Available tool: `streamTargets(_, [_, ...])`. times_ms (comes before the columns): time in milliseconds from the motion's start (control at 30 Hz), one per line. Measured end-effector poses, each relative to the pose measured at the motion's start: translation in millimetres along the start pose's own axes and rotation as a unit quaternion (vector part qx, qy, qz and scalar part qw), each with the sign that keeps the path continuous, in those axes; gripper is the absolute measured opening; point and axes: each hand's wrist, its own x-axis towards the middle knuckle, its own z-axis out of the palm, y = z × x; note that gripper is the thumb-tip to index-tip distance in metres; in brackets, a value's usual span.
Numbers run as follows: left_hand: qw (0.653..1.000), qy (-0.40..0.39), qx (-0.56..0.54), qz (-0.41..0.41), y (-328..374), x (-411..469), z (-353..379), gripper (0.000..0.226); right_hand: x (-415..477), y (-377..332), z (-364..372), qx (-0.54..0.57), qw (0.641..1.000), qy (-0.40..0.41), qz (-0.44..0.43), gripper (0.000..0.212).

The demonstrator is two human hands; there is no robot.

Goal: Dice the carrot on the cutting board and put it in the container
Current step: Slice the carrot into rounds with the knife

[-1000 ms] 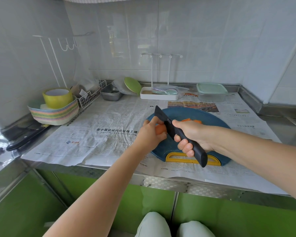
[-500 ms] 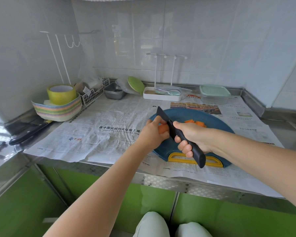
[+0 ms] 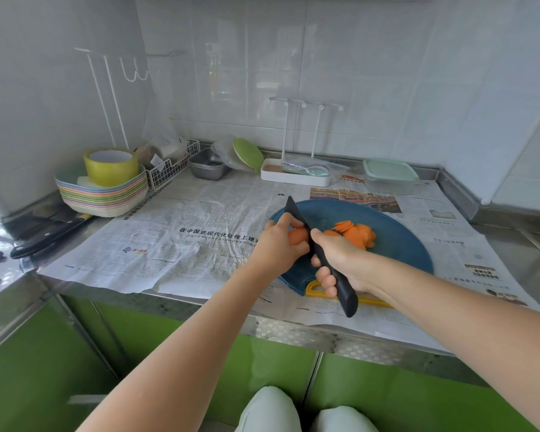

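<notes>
A round blue cutting board (image 3: pixel 399 244) with a yellow handle lies on the newspaper. My left hand (image 3: pixel 278 244) grips the uncut stub of the carrot (image 3: pixel 298 236) at the board's left side. My right hand (image 3: pixel 340 260) holds a black knife (image 3: pixel 320 257) by its handle, the blade angled up and left against the carrot beside my left fingers. Several orange carrot slices (image 3: pixel 354 233) lie piled just right of the blade. A clear container with a pale green lid (image 3: pixel 388 175) stands at the back right, lid on.
Newspaper (image 3: pixel 184 244) covers the steel counter. At the left stand stacked pastel plates with a yellow bowl (image 3: pixel 106 182); a dark knife (image 3: pixel 47 236) lies nearby. A wire basket (image 3: pixel 169 171), steel trays (image 3: pixel 208 166) and a white rack tray (image 3: pixel 293 176) line the back wall.
The camera has shifted so more carrot slices show right of the blade. Both hands keep the same hold on carrot and knife.
</notes>
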Motion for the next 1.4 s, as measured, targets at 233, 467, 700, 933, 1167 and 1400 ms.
streamTargets(233, [1.0, 0.005, -0.017, -0.012, -1, -6, -2, 0.036, -7, 4, 4, 0.053, 0.998, 0.023, -0.008, 0.058])
streamTargets(467, [0.999, -0.008, -0.029, -0.025, 2, -10, -6, 0.034, -22, 5, -19, 0.081, 0.996, 0.018, -0.014, 0.057])
streamTargets(700, [0.999, -0.007, -0.019, -0.028, 5, -9, -7, 0.032, -41, -1, -29, 0.035, 0.999, -0.016, -0.033, 0.055])
streamTargets(933, [1.0, 0.001, -0.011, -0.024, 7, -11, -5, 0.032, -46, -4, -27, 0.02, 0.999, -0.022, -0.028, 0.055])
streamTargets(1167, [0.999, -0.002, 0.002, -0.033, 9, -11, -7, 0.036, -48, -6, -26, 0.016, 0.999, -0.026, -0.02, 0.056])
streamTargets(1400, [1.0, -0.011, 0.019, -0.022, 9, -10, -8, 0.035, -48, -8, -29, -0.002, 0.999, -0.043, -0.011, 0.057])
